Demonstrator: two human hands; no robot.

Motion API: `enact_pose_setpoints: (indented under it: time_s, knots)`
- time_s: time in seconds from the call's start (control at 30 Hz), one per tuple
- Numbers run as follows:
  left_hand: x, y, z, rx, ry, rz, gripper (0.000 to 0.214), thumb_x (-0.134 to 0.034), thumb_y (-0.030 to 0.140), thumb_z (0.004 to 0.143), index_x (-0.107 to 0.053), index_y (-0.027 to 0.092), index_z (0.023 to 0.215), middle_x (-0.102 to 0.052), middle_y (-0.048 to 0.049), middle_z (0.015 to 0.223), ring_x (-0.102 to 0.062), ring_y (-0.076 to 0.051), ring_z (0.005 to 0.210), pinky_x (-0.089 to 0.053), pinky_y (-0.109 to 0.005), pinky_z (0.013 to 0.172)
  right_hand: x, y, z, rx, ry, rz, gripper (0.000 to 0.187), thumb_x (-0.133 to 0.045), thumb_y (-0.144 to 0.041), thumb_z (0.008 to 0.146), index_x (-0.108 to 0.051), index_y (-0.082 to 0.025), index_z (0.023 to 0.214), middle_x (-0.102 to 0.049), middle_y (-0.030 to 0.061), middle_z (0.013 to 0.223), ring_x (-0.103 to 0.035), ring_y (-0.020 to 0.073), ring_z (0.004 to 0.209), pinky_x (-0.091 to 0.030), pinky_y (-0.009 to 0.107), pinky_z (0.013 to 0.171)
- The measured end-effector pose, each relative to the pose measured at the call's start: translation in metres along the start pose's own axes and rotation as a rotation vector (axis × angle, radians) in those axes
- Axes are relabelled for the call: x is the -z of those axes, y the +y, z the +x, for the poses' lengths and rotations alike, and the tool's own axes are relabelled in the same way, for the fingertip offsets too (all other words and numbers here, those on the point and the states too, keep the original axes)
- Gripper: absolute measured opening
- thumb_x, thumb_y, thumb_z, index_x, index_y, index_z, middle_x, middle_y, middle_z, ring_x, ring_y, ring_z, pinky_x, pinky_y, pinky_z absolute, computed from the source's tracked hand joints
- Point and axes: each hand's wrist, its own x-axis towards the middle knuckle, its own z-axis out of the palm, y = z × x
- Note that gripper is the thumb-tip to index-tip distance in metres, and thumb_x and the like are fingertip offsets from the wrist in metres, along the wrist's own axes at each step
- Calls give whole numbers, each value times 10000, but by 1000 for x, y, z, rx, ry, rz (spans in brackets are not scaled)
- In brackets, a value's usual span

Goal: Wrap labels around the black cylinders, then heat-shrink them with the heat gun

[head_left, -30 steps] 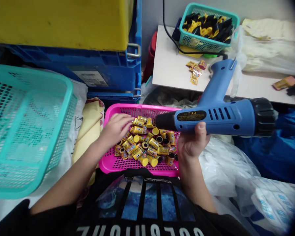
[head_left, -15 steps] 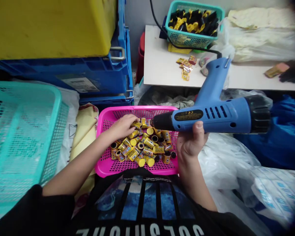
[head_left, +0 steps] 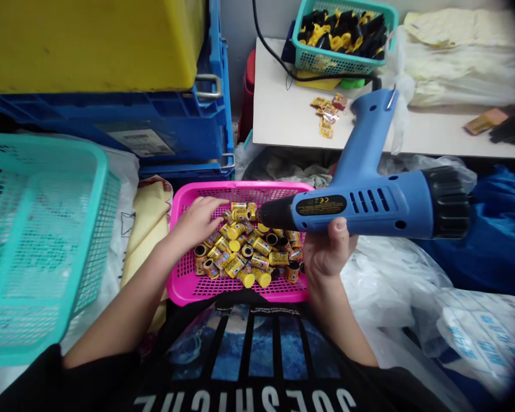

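Note:
A pink plastic basket (head_left: 189, 290) holds many small yellow cylinders (head_left: 260, 247) with printed labels, some showing dark open ends. Over the basket's left side is my left hand (head_left: 199, 221), its fingers spread at the edge of the pile and nothing gripped in them. My right hand (head_left: 329, 249) is wrapped under the barrel of a blue heat gun (head_left: 364, 197), thumb up along its near side. The gun's black nozzle (head_left: 278, 213) points left over the cylinders, and its handle sticks up and away with a black cord at the end.
A large turquoise basket (head_left: 30, 246) stands at left, before stacked blue crates (head_left: 167, 129) and a yellow bin (head_left: 90, 46). On the white table (head_left: 283, 114) are a small turquoise basket (head_left: 339, 60) of black and yellow parts and loose labels (head_left: 326, 117). Plastic bags (head_left: 390, 286) lie at right.
My left hand has drawn back left from the cylinders and its fingers have spread. The heat gun has shifted slightly left in my right hand.

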Motion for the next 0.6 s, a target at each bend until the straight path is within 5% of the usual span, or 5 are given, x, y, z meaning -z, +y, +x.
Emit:
enact_pose_setpoints:
  time_s: [0.17,0.37,0.6]
  knots:
    - [12,-4,-21,44,131,-3,339,-460,300,908,-621,170,1176,-660,-108,1160,-571,-269,1126,-425,-461,1011,1,-1,2,26,10,24,586,-701,-412,720,-567,-262,1270,-580,38,1275,-553,263,1224,-488,499,1011]
    - [11,-17,-43,184,446,79,278,-491,353,912,-675,203,1056,-643,-117,1122,-564,-292,1120,-396,-512,1029,3,-1,0,15,-16,6,622,-730,-406,695,-567,-234,1269,-580,56,1281,-563,263,1210,-483,482,1021]
    - [-8,-40,-60,414,560,-146,480,-565,386,853,-524,206,1296,-548,-150,1259,-565,-297,1121,-504,-470,914,7,-5,-7,-98,-115,-2,641,-770,-381,655,-576,-238,1249,-637,63,1200,-598,265,1159,-469,470,1032]
